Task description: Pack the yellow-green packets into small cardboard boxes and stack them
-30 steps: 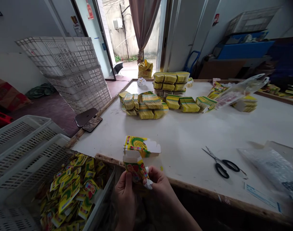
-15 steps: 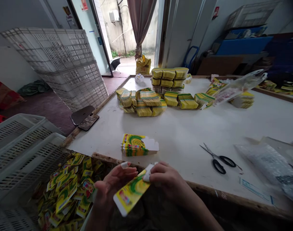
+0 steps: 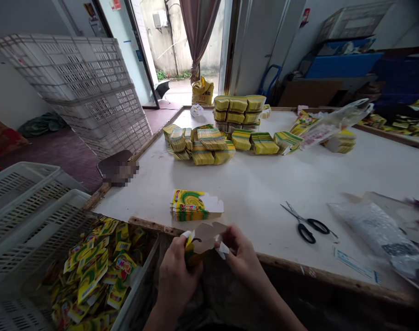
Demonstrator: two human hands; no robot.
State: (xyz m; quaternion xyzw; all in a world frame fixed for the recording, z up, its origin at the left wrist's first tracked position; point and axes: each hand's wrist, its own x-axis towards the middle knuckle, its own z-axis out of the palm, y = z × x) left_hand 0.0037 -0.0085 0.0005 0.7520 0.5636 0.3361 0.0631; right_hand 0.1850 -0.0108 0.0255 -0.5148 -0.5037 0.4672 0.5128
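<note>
Flipped over since before, the carton (image 3: 201, 238) shows its plain inside, gripped by my left hand (image 3: 175, 276) and right hand (image 3: 242, 257); crate (image 3: 40, 224) part-filled, I judge, many flat stacks (image 3: 209, 147) left

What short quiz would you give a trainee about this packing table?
1. True or false: the black-handled metal scissors lie on the white table, to the right of the right hand.
2. What do the left hand and right hand hold together? A) small yellow-green cardboard box B) clear plastic bag C) grey curtain
3. Which hand is nearer the white plastic crate of loose yellow packets?
Key: 1 true; 2 A; 3 left.
</note>
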